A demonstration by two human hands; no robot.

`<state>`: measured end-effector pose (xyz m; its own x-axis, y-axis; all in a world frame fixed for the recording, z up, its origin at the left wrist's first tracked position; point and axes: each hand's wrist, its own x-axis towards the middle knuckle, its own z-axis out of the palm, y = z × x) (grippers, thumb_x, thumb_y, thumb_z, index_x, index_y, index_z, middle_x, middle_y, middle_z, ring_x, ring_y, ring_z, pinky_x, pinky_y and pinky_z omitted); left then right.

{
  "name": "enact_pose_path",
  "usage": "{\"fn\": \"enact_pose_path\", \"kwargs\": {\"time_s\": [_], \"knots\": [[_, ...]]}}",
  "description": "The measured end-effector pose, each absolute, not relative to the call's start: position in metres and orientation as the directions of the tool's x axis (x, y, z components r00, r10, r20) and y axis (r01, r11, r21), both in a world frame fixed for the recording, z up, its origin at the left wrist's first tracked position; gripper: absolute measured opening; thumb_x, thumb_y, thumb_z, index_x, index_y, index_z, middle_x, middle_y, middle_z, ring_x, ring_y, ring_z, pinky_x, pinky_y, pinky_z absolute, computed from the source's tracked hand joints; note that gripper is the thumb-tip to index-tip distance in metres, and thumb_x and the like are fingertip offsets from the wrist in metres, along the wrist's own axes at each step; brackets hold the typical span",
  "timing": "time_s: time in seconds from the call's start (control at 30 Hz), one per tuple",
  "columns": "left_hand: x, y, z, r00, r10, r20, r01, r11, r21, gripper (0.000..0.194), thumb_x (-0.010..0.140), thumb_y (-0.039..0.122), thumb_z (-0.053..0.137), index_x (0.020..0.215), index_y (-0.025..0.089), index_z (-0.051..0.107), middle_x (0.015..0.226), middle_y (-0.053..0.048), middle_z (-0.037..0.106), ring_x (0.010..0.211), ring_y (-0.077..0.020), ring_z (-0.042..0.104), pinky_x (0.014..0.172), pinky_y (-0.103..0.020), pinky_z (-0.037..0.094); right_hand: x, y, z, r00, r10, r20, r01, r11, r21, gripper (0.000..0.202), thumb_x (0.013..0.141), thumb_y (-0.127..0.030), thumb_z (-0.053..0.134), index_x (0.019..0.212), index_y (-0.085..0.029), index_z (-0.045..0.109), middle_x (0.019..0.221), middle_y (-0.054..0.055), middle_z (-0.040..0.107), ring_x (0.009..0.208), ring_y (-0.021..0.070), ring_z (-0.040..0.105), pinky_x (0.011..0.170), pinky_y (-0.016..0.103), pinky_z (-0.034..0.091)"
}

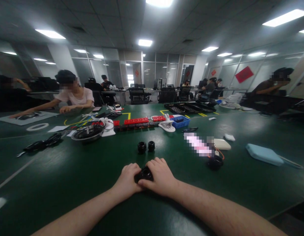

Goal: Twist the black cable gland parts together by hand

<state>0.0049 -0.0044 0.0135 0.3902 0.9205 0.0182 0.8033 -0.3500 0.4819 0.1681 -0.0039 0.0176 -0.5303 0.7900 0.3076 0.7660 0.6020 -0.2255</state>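
Note:
Close to me, a glossy black round part (pixel 145 173) with a hole through its middle is gripped from both sides. My left hand (pixel 128 178) has its fingers wrapped round the left side, and my right hand (pixel 162 177) closes on the right side with the thumb across the front. My fingers and palms hide much of the part, so its exact kind is unclear. Just beyond my hands two smaller black round parts, a left one (pixel 141 147) and a right one (pixel 151 146), stand upright side by side on the green table (pixel 93 183).
Beyond them lie red strips (pixel 136 121), a blue bin (pixel 181 122) and a white stand (pixel 167 125). A metal bowl (pixel 86 137) and black cable (pixel 43 142) are left; a black round object (pixel 215 162) and light-blue case (pixel 264 154) right. A person (pixel 76 96) sits across.

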Motion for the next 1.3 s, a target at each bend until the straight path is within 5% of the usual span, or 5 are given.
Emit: {"fn": "enact_pose_path", "kwargs": {"time_s": [0.23, 0.8, 1.07, 1.3], "knots": [[0.003, -0.003, 0.01, 0.375, 0.927, 0.02, 0.791, -0.331, 0.515, 0.027, 0.063, 0.044, 0.057, 0.069, 0.018, 0.055, 0.08, 0.0, 0.051, 0.078, -0.0179, 0.046, 0.071, -0.03, 0.038, 0.166, -0.006, 0.012, -0.438, 0.849, 0.297, 0.781, 0.523, -0.342, 0.036, 0.069, -0.046, 0.058, 0.086, -0.017, 0.047, 0.084, 0.003, 0.051, 0.076, 0.0172, 0.044, 0.067, 0.03, 0.032], [0.004, -0.003, 0.011, 0.37, 0.928, 0.047, 0.822, -0.351, 0.448, 0.022, 0.061, 0.038, 0.06, 0.068, 0.018, 0.055, 0.078, 0.0, 0.051, 0.076, -0.0176, 0.046, 0.071, -0.03, 0.036, 0.17, -0.006, 0.019, -0.508, 0.811, 0.292, 0.743, 0.583, -0.329, 0.03, 0.069, -0.042, 0.058, 0.082, -0.016, 0.053, 0.082, 0.004, 0.054, 0.08, 0.0183, 0.045, 0.07, 0.03, 0.035], [0.003, -0.002, 0.007, 0.382, 0.922, 0.065, 0.812, -0.368, 0.454, 0.023, 0.062, 0.04, 0.059, 0.069, 0.018, 0.055, 0.078, 0.0, 0.05, 0.076, -0.0166, 0.045, 0.071, -0.029, 0.036, 0.17, -0.011, 0.019, -0.476, 0.81, 0.344, 0.721, 0.583, -0.375, 0.048, 0.068, -0.038, 0.062, 0.108, -0.014, 0.05, 0.094, 0.007, 0.054, 0.088, 0.0202, 0.045, 0.08, 0.034, 0.035], [0.003, -0.004, 0.012, 0.37, 0.929, 0.036, 0.808, -0.34, 0.48, 0.028, 0.065, 0.046, 0.055, 0.071, 0.019, 0.056, 0.08, 0.0, 0.05, 0.077, -0.0174, 0.045, 0.072, -0.031, 0.038, 0.17, -0.011, 0.024, -0.505, 0.805, 0.311, 0.723, 0.592, -0.357, 0.031, 0.07, -0.039, 0.06, 0.091, -0.017, 0.055, 0.085, 0.004, 0.056, 0.082, 0.0188, 0.044, 0.072, 0.032, 0.034]]}}
